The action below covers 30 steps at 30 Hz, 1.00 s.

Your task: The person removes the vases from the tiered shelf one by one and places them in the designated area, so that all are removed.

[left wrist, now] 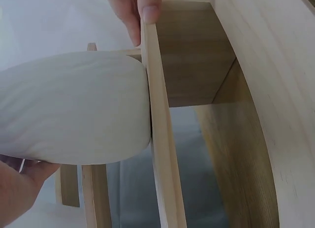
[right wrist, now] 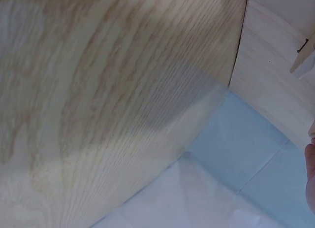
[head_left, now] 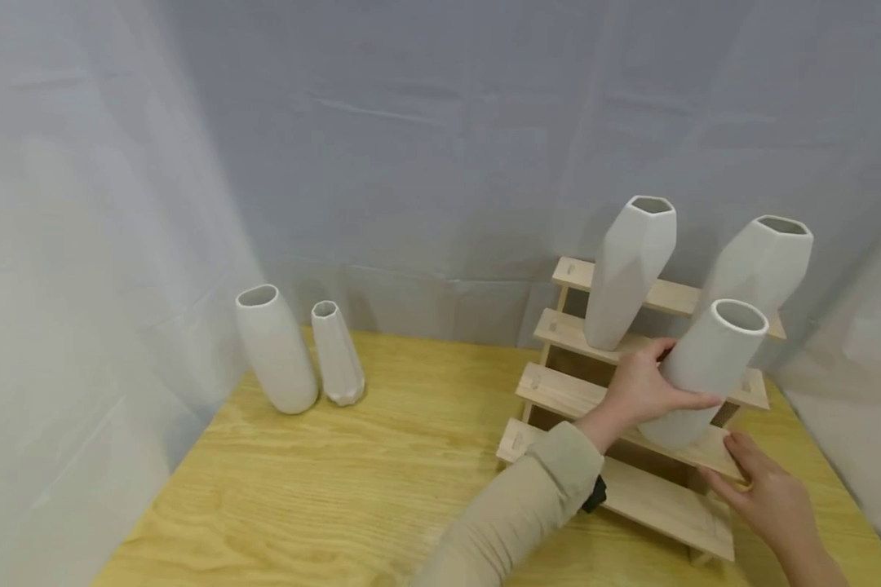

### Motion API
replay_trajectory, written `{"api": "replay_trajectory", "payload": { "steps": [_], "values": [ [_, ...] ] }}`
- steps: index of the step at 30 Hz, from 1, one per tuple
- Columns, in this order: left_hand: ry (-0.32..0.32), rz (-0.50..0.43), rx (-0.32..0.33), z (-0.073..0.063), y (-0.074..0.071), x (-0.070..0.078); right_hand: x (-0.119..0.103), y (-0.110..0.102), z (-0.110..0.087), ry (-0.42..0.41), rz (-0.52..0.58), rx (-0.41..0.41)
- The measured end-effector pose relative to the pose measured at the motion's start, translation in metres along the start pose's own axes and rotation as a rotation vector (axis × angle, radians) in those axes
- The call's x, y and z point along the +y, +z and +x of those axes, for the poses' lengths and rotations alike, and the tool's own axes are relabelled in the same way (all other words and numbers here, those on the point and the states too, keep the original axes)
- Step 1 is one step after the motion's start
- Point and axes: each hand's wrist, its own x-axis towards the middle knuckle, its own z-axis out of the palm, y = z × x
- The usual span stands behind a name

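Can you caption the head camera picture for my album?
At a wooden stepped shelf, the left hand holds a white vase; the right hand grips a step.

a far-left vase [head_left: 277,350] and its neighbor, a second vase [head_left: 339,355], stand on the left of a table [head_left: 382,465]; a stepped stand [head_left: 668,505] occupies the right. a front vase [head_left: 705,355] is on the second-lowest step [head_left: 561,388], a left hand [head_left: 646,387] at its left, a right hand [head_left: 767,489] at the step's right end. behind are two more vases [head_left: 631,269].
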Motion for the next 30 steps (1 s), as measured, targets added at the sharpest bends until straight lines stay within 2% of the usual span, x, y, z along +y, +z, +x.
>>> {"api": "replay_trajectory", "payload": {
  "steps": [5, 10, 20, 24, 30],
  "values": [
    [0.016, -0.039, 0.028, -0.002, -0.012, -0.005, -0.002, -0.001, 0.000, 0.004, 0.005, 0.006],
    [0.003, -0.063, 0.050, -0.005, -0.025, -0.007, -0.003, -0.001, 0.000, 0.006, 0.002, 0.003],
    [0.050, -0.112, 0.118, -0.010, -0.048, -0.014, -0.002, -0.001, 0.001, 0.025, 0.003, -0.026],
    [0.020, -0.151, 0.126, -0.013, -0.059, -0.020, -0.001, 0.000, 0.002, 0.036, 0.000, -0.047],
    [-0.041, -0.163, 0.136, -0.017, -0.076, -0.027, 0.000, 0.001, 0.001, 0.018, -0.005, -0.025]
  ]
}}
